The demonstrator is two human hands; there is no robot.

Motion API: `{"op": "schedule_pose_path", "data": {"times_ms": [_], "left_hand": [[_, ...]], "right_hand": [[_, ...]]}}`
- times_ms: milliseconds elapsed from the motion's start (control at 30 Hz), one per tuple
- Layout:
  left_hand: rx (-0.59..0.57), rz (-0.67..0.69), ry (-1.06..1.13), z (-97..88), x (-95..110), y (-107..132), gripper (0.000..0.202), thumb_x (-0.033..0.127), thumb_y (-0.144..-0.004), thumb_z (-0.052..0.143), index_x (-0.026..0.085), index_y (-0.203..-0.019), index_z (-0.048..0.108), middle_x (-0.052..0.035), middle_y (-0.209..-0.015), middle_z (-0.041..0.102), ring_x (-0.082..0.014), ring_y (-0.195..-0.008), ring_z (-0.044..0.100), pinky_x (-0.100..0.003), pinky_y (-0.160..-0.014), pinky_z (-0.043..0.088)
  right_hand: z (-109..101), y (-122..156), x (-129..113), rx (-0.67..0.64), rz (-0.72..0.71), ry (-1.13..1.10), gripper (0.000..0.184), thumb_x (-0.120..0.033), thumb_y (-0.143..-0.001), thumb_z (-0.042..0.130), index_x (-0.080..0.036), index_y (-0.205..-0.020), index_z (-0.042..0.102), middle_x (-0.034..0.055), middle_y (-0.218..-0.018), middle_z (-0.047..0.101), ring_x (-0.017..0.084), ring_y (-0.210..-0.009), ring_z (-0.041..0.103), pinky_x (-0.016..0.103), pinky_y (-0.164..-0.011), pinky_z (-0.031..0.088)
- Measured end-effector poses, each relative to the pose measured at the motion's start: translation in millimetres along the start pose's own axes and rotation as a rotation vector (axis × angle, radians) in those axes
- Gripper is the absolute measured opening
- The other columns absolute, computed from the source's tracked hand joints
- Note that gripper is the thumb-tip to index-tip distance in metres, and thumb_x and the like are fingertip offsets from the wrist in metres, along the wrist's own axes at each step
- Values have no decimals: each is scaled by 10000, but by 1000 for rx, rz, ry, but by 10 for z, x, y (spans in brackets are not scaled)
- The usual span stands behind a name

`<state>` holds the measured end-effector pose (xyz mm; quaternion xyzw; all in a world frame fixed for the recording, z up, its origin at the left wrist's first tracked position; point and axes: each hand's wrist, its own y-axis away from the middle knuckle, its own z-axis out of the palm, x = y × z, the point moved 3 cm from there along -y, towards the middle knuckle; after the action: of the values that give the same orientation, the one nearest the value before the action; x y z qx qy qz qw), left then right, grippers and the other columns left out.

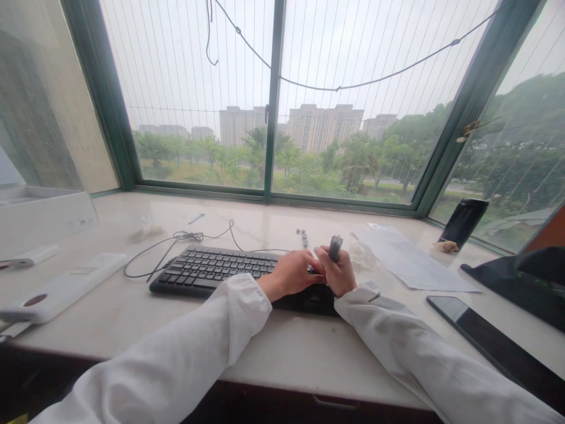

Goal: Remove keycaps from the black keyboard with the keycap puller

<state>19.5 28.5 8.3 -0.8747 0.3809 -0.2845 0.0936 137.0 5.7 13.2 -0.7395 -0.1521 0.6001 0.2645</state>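
A black keyboard (220,268) lies on the white sill-like table, and both my hands meet over its right end. My right hand (341,274) is closed in a fist around a dark handheld tool (336,247). The tool's grey-black end sticks up above the thumb; its lower part is hidden, so I cannot tell its kind. Pressed against that fist, my left hand (293,274) has its fingers bent and closed low over the keys. What they pinch, if anything, is hidden. Several small grey loose pieces, like keycaps (303,237), lie just behind the keyboard.
The keyboard's cable (189,237) coils behind it. White boxes (44,209) and a long white device (66,288) are at the left. A paper sheet (415,259), a phone (468,330) and an upright black object (465,224) occupy the right. A window (273,100) closes the back.
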Motion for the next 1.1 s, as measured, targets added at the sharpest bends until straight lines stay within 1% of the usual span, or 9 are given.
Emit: {"op": "schedule_pose_path", "data": {"times_ms": [100, 300, 500, 600, 667, 800, 900, 1000, 1100], "left_hand": [[-17, 2, -7, -2, 8, 8, 236, 459, -798, 638, 293, -919, 754, 3, -985, 715, -183, -886, 644, -259, -811, 481], [-4, 29, -22, -8, 19, 6, 235, 466, -799, 635, 298, -911, 755, -1, -1003, 700, -182, -882, 638, -266, -801, 483], [21, 30, -25, -3, 24, 3, 218, 462, -793, 643, 301, -886, 757, 2, -991, 697, -185, -867, 640, -267, -764, 483], [21, 31, -24, 2, 20, -5, 215, 455, -794, 640, 298, -881, 759, 4, -985, 700, -185, -860, 642, -264, -761, 481], [18, 24, -16, 0, 18, -9, 224, 455, -791, 642, 288, -879, 761, -2, -969, 704, -182, -844, 641, -258, -752, 477], [38, 22, -3, -10, 25, -4, 247, 473, -780, 650, 282, -885, 766, -15, -922, 704, -173, -788, 631, -256, -718, 464], [66, 36, 33, -8, 23, -6, 227, 455, -784, 651, 270, -847, 767, -16, -894, 707, -171, -777, 629, -260, -717, 457], [82, 14, 127, -21, -7, -25, 214, 442, -759, 682, 252, -812, 765, -10, -848, 718, -171, -787, 631, -257, -736, 456], [66, -46, 223, -76, -62, -50, 239, 437, -762, 677, 224, -822, 767, -18, -810, 729, -167, -780, 635, -247, -731, 458]], "right_hand": [[-6, 4, 17, 46, 24, 17, 406, -371, -820, 552, -203, -496, 374, -54, -426, 356, 83, -430, 324, 226, -398, 252], [-11, 1, 49, 75, 30, 53, 417, -373, -836, 534, -207, -494, 363, -57, -407, 353, 83, -414, 326, 230, -399, 263], [-37, 8, 29, 103, 8, 86, 430, -365, -843, 528, -213, -488, 339, -58, -415, 342, 87, -426, 334, 237, -421, 285], [-39, 25, 17, 76, -44, 110, 431, -367, -834, 547, -208, -487, 346, -60, -439, 330, 82, -444, 328, 236, -433, 278], [-44, 22, 39, 73, -55, 79, 435, -374, -837, 547, -209, -488, 346, -64, -438, 318, 77, -432, 317, 236, -426, 272], [-124, -54, 129, 154, 2, -95, 460, -396, -844, 550, -225, -497, 300, -81, -398, 275, 66, -363, 263, 240, -375, 220], [-238, -164, 114, 134, 3, -115, 477, -419, -837, 566, -227, -502, 285, -85, -396, 267, 65, -356, 247, 243, -368, 186], [-394, -263, 9, 94, -45, 73, 491, -459, -854, 541, -219, -493, 311, -73, -405, 287, 71, -386, 275, 242, -398, 221], [-478, -306, -117, -56, -171, 382, 444, -487, -837, 567, -194, -530, 435, -43, -475, 412, 92, -479, 365, 238, -479, 308]]}}
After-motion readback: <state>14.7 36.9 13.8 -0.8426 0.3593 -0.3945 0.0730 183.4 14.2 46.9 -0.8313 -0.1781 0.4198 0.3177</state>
